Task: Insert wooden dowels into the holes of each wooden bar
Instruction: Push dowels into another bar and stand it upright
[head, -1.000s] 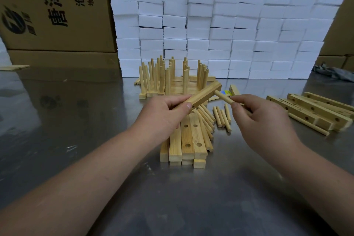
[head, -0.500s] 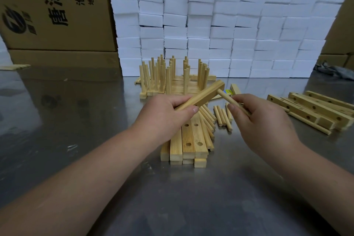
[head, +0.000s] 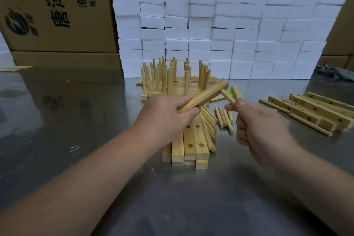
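Since before, the dowel [head: 228,97] tip reached the bar [head: 204,96] far end; left hand [head: 166,117] clamps the bar tilted up above the table, right hand [head: 256,126] pinches the dowel to aim at the hole

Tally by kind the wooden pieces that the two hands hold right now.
Wooden bar, in the left hand: 1
Wooden dowel, in the right hand: 1
Total: 2
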### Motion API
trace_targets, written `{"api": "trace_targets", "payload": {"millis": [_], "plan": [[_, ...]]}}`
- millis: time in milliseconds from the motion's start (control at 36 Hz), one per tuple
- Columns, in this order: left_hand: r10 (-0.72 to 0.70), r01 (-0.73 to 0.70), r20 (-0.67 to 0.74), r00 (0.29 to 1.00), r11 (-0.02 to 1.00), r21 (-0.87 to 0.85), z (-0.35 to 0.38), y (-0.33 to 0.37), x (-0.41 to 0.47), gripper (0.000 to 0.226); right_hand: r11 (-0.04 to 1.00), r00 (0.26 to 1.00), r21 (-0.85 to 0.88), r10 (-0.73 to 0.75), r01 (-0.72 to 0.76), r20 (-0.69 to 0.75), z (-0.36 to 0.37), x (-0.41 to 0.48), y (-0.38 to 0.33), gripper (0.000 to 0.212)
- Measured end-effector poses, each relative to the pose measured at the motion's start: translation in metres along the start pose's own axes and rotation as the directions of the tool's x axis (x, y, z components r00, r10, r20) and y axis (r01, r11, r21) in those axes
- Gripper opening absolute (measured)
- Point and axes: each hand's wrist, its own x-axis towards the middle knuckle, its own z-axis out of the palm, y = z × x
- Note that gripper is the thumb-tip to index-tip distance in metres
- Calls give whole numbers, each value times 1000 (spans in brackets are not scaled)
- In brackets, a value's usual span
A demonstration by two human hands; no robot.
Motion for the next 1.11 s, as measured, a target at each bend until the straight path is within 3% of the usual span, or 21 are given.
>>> {"api": "trace_targets", "payload": {"millis": [111,250,472,611,778,833,917,1028,1111], "plan": [[0,0,-1,1000,1000,2,0,2,-1,29,1000,1000,-27,15,-15,5,2,2,-2,31],[-37,37,24,999,999,-26,1,4,-2,33,996,997,60,62,-65,52,-2,5,-2,29],[-148,175,170,974,972,-160,3,2,-3,39,997,996,45,54,-58,72,-6,11,-3,28],[-181,209,121,976,937,-279,4,1,-1,33,994,998,90,55,-54,-4,-12,15,-3,36],[-308,285,15,951,861,-422,6,-3,4,27,993,992,-106,38,-51,-119,-18,26,4,35],[-352,313,-2,936,834,-455,6,-3,5,28,919,993,-394,-43,-5,-113,-20,29,10,28],[-407,355,4,913,793,-496,6,-3,6,28,642,997,-765,-83,50,-4,-20,35,19,25],[-416,370,36,909,762,-531,6,-2,6,28,330,998,-943,12,49,56,-10,38,27,34],[-413,374,46,910,765,-524,7,-3,5,32,211,997,-975,21,67,73,-6,40,30,33]]}}
